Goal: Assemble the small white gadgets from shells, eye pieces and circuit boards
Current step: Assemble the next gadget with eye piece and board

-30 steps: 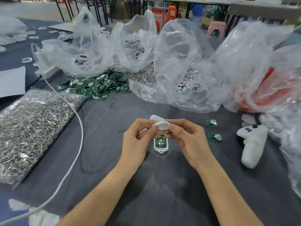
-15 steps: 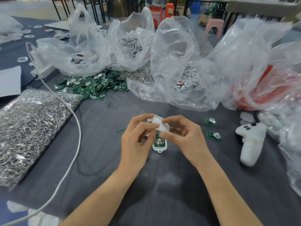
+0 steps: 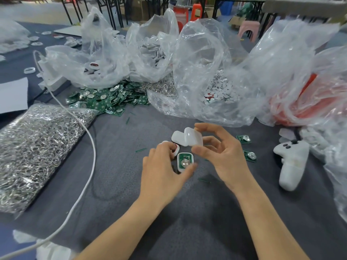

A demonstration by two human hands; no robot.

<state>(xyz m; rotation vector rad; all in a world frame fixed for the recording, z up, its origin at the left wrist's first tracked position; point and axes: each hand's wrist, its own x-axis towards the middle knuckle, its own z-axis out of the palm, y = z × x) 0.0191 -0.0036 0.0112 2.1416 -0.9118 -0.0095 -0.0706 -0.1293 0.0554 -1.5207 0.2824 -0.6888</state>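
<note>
We are pinching a white shell point(image 3: 189, 138) in our right hand point(image 3: 223, 156), its grip narrow around it, just above the base point(image 3: 178, 163) lying on the worktop point(image 3: 187, 222) with its board point(image 3: 185, 158) facing up. Our left hand point(image 3: 161, 171) is curling round what may be an eye piece point(image 3: 175, 148), thumb against the base.

A clear bag of metal split rings point(image 3: 37, 147) lies on my grey worktop point(image 3: 187, 212). A white cable point(image 3: 93, 147) crosses the bag's far right corner, coming from a white power strip point(image 3: 54, 79) behind the bag. A paper sheet point(image 3: 13, 94) sits just behind the bag, and a white handheld controller point(image 3: 291, 162) lies far to its right.
</note>
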